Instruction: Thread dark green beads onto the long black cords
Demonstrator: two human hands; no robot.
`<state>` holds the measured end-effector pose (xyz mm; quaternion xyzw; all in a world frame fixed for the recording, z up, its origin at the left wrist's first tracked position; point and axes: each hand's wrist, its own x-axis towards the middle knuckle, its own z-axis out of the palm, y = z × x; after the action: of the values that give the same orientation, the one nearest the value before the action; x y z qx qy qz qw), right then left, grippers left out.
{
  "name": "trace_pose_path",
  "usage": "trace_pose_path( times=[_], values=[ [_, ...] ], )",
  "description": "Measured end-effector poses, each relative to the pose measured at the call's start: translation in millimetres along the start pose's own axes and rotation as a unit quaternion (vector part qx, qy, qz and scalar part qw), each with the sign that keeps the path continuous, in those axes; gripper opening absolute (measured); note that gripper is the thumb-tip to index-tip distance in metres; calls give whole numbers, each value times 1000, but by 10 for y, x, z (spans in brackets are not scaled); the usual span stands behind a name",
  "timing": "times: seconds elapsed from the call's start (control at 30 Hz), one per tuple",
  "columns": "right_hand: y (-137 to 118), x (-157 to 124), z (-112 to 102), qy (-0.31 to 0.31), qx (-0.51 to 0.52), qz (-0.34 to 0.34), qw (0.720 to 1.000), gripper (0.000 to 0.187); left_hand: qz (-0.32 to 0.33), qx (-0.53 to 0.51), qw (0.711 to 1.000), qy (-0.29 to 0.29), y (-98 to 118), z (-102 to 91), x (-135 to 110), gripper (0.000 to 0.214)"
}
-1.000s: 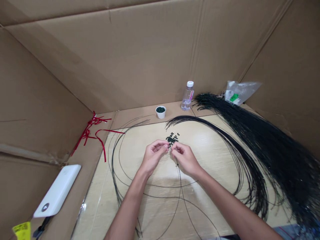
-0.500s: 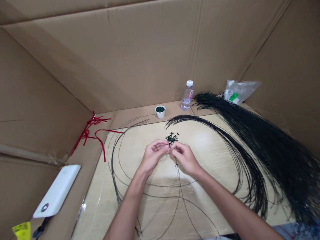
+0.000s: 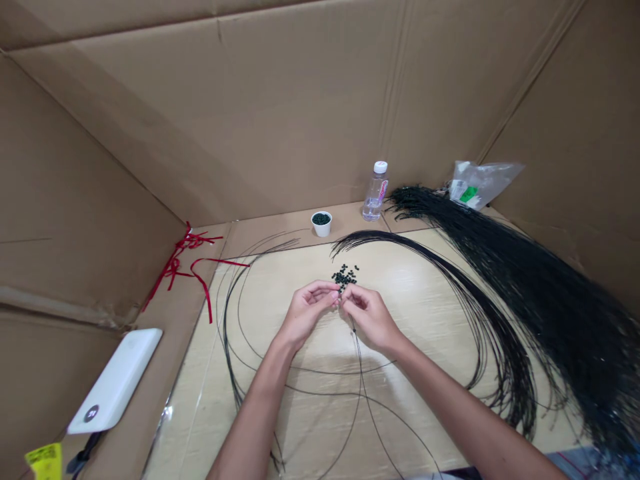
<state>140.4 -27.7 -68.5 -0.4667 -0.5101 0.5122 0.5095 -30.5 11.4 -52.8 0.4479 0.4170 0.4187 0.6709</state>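
Note:
Close together over the table [image 3: 400,280], my left hand [image 3: 311,308] and my right hand [image 3: 370,315] are both closed in a pinch, fingertips almost meeting. A thin black cord [image 3: 360,363] runs down from the right fingertips, with a small dark knot or bead [image 3: 354,331] on it below the hand, then splits into strands towards me. What the left thumb and finger pinch is too small to make out. Just beyond the fingertips lies a loose pile of small dark green beads [image 3: 345,275].
A white cup [image 3: 321,229] of dark green beads and a bottle [image 3: 373,197] stand behind. Black cord bundles [image 3: 500,327] and a thick dark bundle [image 3: 540,293] lie right, near a plastic bag [image 3: 483,183]. Left are loose cords [image 3: 227,333], red ribbon [image 3: 205,287] and a white power bank [image 3: 117,380].
Both hands keep nearly the same pinch and place. The whole view shifts very slightly; nothing else visibly moves.

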Motion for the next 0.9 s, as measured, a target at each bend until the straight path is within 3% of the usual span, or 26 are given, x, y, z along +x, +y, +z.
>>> trace_pose_path(
  times=[0.9],
  values=[
    [-11,5,-24,-4,-2,-5,1000,19,-3,11,999,-51,18,-52,-8,35]
  ],
)
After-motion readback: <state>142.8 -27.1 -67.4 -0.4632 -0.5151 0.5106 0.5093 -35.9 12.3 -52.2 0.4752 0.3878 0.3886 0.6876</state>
